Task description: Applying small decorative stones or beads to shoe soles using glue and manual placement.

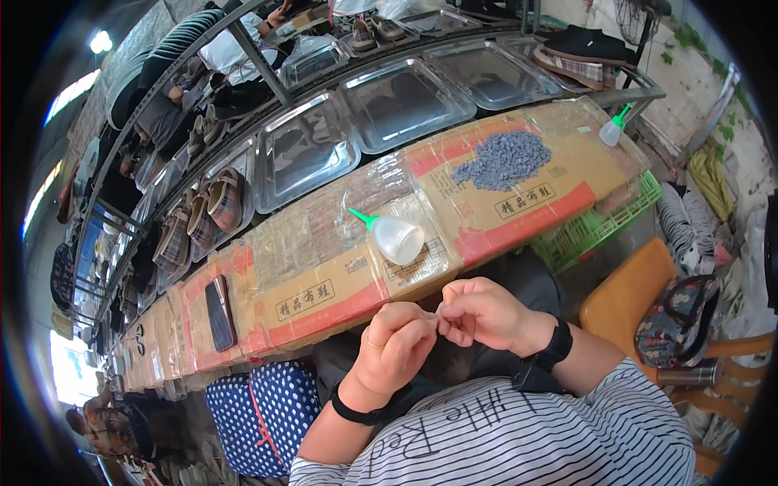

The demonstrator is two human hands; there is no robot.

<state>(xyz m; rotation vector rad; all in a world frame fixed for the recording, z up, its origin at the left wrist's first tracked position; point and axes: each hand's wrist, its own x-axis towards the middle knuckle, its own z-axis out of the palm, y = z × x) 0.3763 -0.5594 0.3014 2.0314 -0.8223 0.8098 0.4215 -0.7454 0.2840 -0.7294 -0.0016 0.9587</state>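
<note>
Close to my lap, just off the near edge of the cardboard-covered bench (312, 304), my two hands meet fingertip to fingertip. My left hand (397, 344) is curled, with thumb and forefinger pinched. My right hand (482, 314) pinches too, its tips touching the left ones. Whatever lies between them is too small to make out. Beyond the hands, a translucent squeeze bottle with a green nozzle (397, 238) lies on its side on the cardboard. To its right spreads a heap of small grey-blue pieces (506, 159).
Metal trays (306, 146) line a rack behind the bench, some holding plaid shoes (225, 202). A phone (220, 312) lies at left, another green-tipped bottle (613, 130) at far right. A green crate (600, 223) and a wooden chair (628, 300) stand on my right; a polka-dot bag (263, 413) on my left.
</note>
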